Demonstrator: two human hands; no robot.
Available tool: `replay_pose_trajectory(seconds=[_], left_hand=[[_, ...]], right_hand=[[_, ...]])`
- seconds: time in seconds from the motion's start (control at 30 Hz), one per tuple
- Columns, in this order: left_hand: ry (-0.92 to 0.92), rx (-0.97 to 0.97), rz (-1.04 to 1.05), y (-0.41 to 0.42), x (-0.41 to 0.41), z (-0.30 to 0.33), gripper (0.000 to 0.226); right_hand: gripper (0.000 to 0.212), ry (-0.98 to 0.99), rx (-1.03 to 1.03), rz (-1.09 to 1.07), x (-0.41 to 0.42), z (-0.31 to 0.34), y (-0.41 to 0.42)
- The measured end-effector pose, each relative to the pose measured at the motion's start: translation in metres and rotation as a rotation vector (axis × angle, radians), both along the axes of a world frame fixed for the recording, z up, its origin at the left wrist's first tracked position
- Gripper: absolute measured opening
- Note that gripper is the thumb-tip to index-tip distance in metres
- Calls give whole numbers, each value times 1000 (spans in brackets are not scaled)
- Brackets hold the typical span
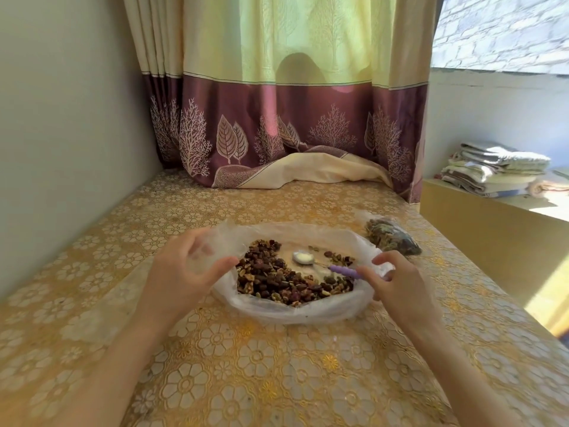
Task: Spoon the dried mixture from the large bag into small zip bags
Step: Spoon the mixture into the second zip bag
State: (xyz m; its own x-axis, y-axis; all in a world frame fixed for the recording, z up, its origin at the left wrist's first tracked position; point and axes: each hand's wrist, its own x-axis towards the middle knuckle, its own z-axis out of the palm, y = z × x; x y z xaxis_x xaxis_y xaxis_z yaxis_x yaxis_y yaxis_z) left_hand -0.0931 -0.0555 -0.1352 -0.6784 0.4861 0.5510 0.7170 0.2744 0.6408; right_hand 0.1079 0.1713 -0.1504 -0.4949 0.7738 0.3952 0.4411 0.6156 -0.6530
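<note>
The large clear bag (pixel 308 312) lies spread open on the table, with the dried mixture (pixel 277 282) of brown and reddish pieces heaped in its near half. A spoon (pixel 303 258) with a purple handle rests inside it, its bowl empty of mixture. My left hand (pixel 181 272) hovers at the bag's left rim, fingers and thumb curled round a small piece of clear plastic that looks like a small zip bag (pixel 201 249). My right hand (pixel 397 282) is at the bag's right rim. Its thumb tip meets the end of the purple handle, and its fingers curl loosely above.
A filled small bag (pixel 392 235) of mixture lies behind and to the right of the large bag. The table wears a yellow flowered cloth (pixel 246 365). A curtain (pixel 292 134) hangs at the far edge, a wall stands on the left, and folded towels (pixel 498 167) sit on a ledge to the right.
</note>
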Motion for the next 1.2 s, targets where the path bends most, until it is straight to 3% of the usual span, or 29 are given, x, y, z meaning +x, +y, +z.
replay_pose_trajectory(seconds=[0.13,0.3,0.43,0.67,0.93,1.2], left_hand=[[8,-8,-4,2,1,-2,62],[-9,-1,-11,0,-1,-3,59],[-29,-1,-15,0,0,-2,65],[-11,15,-2,-3,-3,2,58],[39,-47,-1,-1,-4,-2,61],[9,-91,-16,0,-8,-6,62]], right_hand=[[12,195,-46,38,-1,10,3],[15,467,-495,192,-3,19,8],[23,596,-528,238,-15,22,5],[30,529,-422,327,-31,21,0],[30,516,-632,332,-54,18,-14],[33,650,-619,239,-51,17,-12]])
